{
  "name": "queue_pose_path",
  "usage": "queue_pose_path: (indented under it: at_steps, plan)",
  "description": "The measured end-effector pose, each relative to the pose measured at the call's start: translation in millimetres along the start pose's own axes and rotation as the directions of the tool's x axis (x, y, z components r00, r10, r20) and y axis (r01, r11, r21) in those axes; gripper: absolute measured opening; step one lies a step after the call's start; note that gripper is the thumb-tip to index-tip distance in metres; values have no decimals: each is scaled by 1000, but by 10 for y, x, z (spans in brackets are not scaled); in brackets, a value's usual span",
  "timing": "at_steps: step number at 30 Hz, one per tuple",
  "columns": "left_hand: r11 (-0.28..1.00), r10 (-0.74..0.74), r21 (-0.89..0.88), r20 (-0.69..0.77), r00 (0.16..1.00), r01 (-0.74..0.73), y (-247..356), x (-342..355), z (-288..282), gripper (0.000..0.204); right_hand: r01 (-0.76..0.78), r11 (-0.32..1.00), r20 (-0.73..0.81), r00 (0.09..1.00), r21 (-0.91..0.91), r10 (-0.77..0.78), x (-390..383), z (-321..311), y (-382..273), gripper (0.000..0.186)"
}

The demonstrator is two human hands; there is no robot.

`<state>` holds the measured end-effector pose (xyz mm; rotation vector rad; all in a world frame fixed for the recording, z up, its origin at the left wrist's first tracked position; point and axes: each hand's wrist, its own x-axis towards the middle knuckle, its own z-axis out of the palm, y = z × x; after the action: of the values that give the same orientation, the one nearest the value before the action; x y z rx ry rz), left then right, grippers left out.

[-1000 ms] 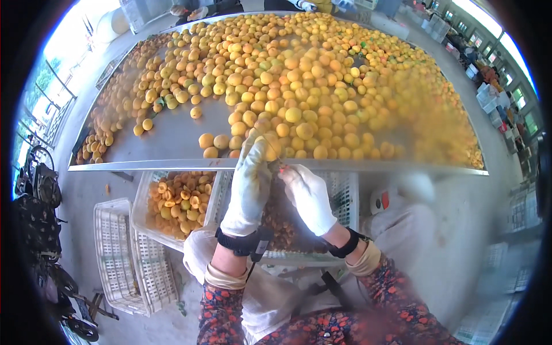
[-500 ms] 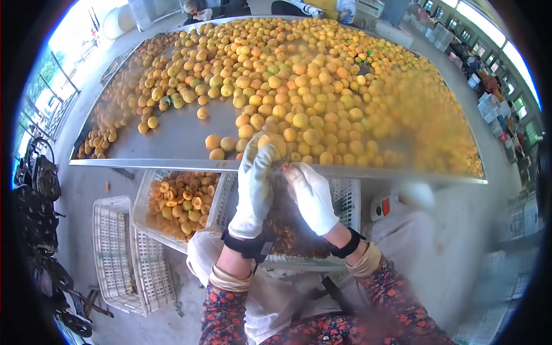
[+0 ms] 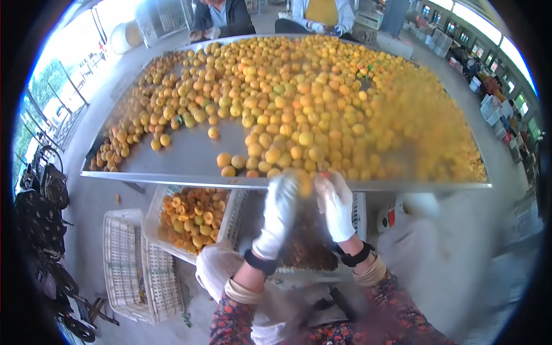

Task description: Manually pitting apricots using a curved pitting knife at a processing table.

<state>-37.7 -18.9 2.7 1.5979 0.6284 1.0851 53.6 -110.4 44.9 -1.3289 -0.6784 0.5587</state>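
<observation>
At the near edge of a metal table [image 3: 190,150], both my hands work close together in white gloves. My left hand [image 3: 280,210] is closed around an orange-yellow apricot [image 3: 305,185], which is smeared by motion. Just right of it, my right hand [image 3: 337,210] is closed in a pinch. A small reddish bit shows at its fingertips, too small to name. Loose whole apricots [image 3: 276,123] cover most of the tabletop beyond my hands. Under my hands stands a crate [image 3: 231,221] with dark brown pieces [image 3: 310,247] in it, partly hidden by my gloves.
Left of my knees, a white crate [image 3: 150,221] holds apricot halves [image 3: 195,218]. White slatted crates [image 3: 123,264] stand on the floor farther left, near a parked bicycle [image 3: 49,178]. Two people [image 3: 221,20] [image 3: 322,14] sit across the table. A white bucket [image 3: 384,218] stands at the right.
My view has tilted up, showing more of the people opposite. My hands have drawn back from over the table's edge toward the crate below, the apricot still in my left hand.
</observation>
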Motion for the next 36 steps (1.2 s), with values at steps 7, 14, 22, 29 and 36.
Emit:
queue_pose_path:
  at_steps: [7, 14, 22, 29, 36]
  plan:
    - [949, 234, 211, 30, 972, -235, 327, -194, 41, 31, -28, 995, -171, 985, -98, 11, -23, 283, -37, 26]
    - [996, 9, -90, -118, 993, -20, 58, -249, 102, 29, 405, 794, -113, 857, -454, -502, 64, 348, 333, 21]
    - [995, -39, -91, -129, 991, 27, -242, -180, 57, 21, 516, 583, 209, 833, -627, -512, 208, 340, 258, 20]
    - [681, -495, -553, 136, 858, 480, -392, -399, -106, 22, 619, 417, 370, 759, -666, -536, 117, 367, 251, 23]
    - [939, -143, -329, -106, 984, 101, -239, -313, 42, 39, 344, 675, -88, 850, -652, -519, -37, 504, 271, 24]
